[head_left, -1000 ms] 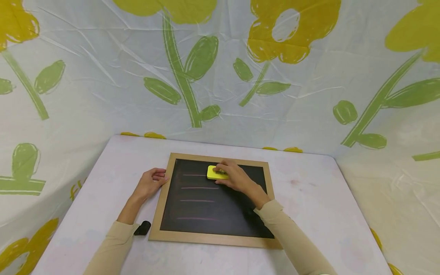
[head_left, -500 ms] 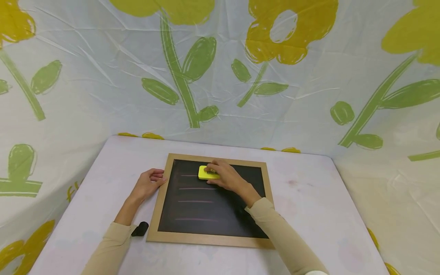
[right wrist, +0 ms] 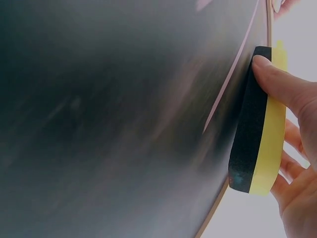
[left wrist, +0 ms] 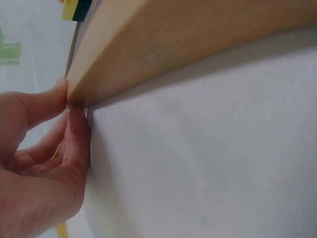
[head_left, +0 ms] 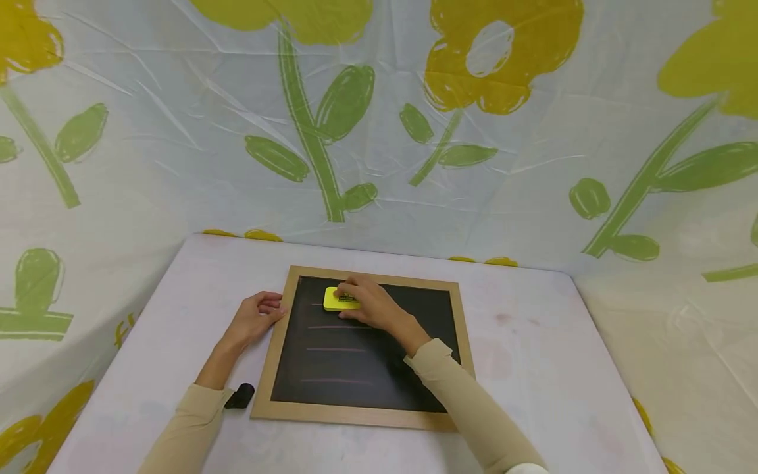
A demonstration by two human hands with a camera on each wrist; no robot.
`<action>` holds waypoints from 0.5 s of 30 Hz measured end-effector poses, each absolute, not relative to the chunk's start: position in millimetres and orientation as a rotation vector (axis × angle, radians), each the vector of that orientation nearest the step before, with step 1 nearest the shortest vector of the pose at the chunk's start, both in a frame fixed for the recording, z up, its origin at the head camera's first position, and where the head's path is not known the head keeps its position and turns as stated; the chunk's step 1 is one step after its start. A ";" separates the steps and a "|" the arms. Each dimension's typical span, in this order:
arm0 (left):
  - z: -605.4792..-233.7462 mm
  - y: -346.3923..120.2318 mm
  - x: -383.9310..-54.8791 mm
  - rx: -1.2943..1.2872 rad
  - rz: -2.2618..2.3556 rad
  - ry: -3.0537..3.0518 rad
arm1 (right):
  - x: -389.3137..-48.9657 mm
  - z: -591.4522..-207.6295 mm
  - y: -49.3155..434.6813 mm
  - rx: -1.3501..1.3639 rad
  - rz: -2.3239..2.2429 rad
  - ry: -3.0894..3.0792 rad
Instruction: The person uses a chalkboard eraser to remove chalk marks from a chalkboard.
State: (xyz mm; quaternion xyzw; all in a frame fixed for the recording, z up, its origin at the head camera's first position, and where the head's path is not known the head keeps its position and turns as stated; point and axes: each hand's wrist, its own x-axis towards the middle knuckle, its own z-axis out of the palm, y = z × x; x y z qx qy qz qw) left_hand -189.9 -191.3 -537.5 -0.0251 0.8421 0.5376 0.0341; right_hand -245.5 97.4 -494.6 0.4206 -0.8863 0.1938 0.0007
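Note:
A chalkboard with a light wooden frame lies on the table, several thin pink chalk lines drawn across its left half. My right hand grips a yellow chalkboard eraser near the top left of the board, over part of the uppermost line. In the right wrist view the eraser's dark felt faces the board and my thumb presses its side. At the board's left edge my left hand pinches the wooden frame between thumb and fingers.
The white table extends round the board on all sides. A black object shows at the left cuff, next to the board's lower left corner. A white cloth printed with yellow flowers hangs behind the table.
My right hand has slid the eraser leftward along the uppermost chalk line, leaving less of that line showing. The left hand stays at the frame.

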 end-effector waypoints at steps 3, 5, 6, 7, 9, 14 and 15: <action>-539.2 -191.9 -189.9 -0.074 1.657 2.591 | -245.8 -494.8 90.2 1.336 0.592 -2.780; -539.3 -191.9 -190.2 -0.072 1.656 2.587 | -245.9 -494.5 85.9 1.343 0.580 -2.781; -539.3 -191.9 -190.5 -0.073 1.652 2.586 | -245.8 -494.1 83.7 1.344 0.574 -2.781; -539.0 -191.7 -190.7 -0.078 1.648 2.584 | -245.9 -493.8 81.5 1.344 0.567 -2.783; -538.0 -191.3 -191.0 -0.090 1.628 2.582 | -245.8 -493.4 76.6 1.342 0.549 -2.790; -535.9 -191.5 -191.6 -0.125 1.597 2.573 | -245.5 -491.8 62.1 1.336 0.508 -2.822; -535.6 -191.6 -191.7 -0.128 1.597 2.570 | -245.4 -491.4 59.3 1.336 0.505 -2.826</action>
